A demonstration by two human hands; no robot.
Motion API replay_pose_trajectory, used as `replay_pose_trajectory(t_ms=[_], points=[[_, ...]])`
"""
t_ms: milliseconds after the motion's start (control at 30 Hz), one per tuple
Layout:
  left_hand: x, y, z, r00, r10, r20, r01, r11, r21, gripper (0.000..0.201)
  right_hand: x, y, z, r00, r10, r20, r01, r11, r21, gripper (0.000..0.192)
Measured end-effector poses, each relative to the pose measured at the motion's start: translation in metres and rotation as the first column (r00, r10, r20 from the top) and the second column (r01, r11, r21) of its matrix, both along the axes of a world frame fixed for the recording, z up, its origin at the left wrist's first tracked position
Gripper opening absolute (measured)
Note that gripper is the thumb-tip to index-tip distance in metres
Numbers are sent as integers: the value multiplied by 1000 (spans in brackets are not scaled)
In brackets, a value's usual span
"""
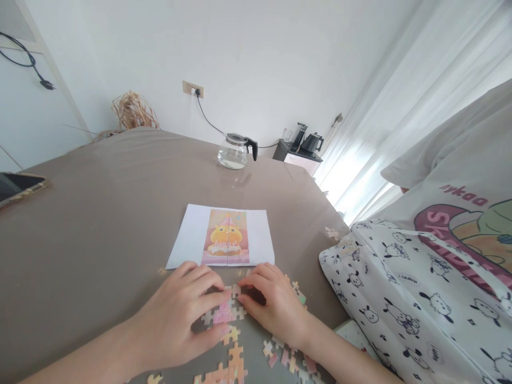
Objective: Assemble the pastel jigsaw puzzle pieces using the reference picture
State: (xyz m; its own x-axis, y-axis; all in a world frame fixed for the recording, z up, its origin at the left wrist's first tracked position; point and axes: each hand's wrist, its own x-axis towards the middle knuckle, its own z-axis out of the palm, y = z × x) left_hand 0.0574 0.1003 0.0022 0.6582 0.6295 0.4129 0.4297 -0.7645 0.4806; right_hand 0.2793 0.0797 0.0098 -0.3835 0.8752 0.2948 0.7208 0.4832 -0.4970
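Brown table (100, 213) holds a phone (18, 186) far left. Left hand (180, 314) lies flat, fingers loose, touching joined puzzle pieces (224, 314). Right hand (276, 304) pinches one puzzle piece (236, 289) against them, just below the picture sheet (224, 237). A spotted bag (400, 298) sits right.

Grey-brown table (100, 213), picture sheet (222, 236), scattered puzzle pieces (234, 354), glass kettle (234, 151), phone (18, 185) at left edge

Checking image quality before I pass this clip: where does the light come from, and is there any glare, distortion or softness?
Head view: daylight floods through the curtain at right, nearly blown out there; a faint sheen on the table; edges bow like a wide lens; the left hand, right hand and puzzle pieces look slightly soft.
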Motion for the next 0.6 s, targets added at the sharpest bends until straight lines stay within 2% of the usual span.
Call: replay_pose_trajectory(t_ms=[133,600], points=[[1,0,1,999,11,39,-11,1000,-2,18,0,1,1,1000,-2,6,2,1000,-10,16],[1,-2,2,995,38,89,-37,999,-11,17,0,0,1,999,-33,-22,32,999,-22,16]])
